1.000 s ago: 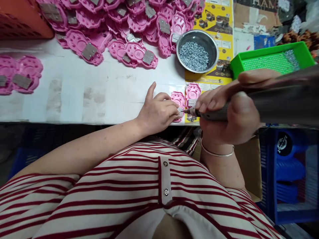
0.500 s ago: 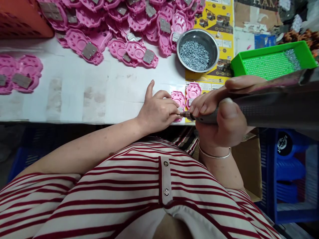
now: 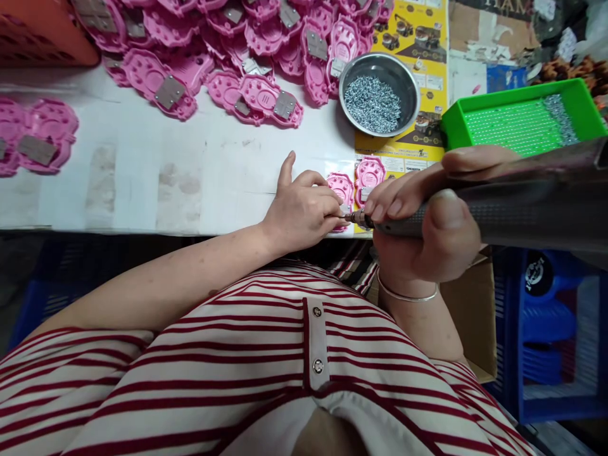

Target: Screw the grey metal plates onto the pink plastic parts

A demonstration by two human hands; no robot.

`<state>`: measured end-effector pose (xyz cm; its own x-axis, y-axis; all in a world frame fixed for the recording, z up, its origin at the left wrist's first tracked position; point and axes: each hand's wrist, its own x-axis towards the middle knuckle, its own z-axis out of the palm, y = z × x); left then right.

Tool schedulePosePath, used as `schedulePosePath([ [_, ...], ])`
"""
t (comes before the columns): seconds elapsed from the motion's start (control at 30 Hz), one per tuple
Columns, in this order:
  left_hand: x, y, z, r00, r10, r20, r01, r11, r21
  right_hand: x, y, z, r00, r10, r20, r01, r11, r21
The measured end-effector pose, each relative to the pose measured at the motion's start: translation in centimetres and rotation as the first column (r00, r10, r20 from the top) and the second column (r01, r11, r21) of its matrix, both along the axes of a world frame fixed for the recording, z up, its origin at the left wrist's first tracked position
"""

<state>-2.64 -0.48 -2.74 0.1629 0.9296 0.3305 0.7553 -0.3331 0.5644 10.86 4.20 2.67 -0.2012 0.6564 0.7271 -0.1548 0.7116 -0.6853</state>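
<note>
At the near edge of the tabletop (image 3: 228,164), we see a pink plastic shell (image 3: 340,185) lying flat, partly covered by the left hand (image 3: 300,212); taking it as the centre of our clock, with twelve at the far side, we find that hand at nine o'clock. Its fingers are bent over the shell and press on its lower part, with the thumb standing out wide toward the far side. From three o'clock we have the right hand (image 3: 444,237) wrapped closely around a dark grey power screwdriver (image 3: 527,206), whose bit meets the shell right by the left fingertips; we cannot tell whether a screw sits under it. Just beside, at two o'clock, we see a second pink shell (image 3: 370,172) with a grey plate. Farther out at one o'clock stands a metal bowl (image 3: 410,92) of small screws (image 3: 372,103), partly over a yellow printed sheet (image 3: 433,82). At two o'clock, well apart, we have a green tray (image 3: 503,123) with more screws in its far right end. A heap of pink shells (image 3: 263,35) spreads at eleven o'clock, and an orange basket (image 3: 45,35) stands at ten. Between nine and ten, we see two more shells (image 3: 50,130) side by side.
</note>
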Motion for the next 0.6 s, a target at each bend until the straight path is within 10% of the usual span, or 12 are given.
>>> schedulePosePath([
  [0.37, -0.07, -0.02, 0.11, 1.0, -0.005, -0.02, 0.004, 0.999, -0.033, -0.33, 0.64, -1.05, 0.987, 0.036, -0.157, -0.031, 0.999, 0.034],
  [0.6, -0.46, -0.76, 0.38, 0.999, -0.021, -0.037, 0.019, 0.999, -0.042, -0.34, -0.07, -1.23, 0.979, -0.188, -0.084, 0.186, 0.982, -0.026],
])
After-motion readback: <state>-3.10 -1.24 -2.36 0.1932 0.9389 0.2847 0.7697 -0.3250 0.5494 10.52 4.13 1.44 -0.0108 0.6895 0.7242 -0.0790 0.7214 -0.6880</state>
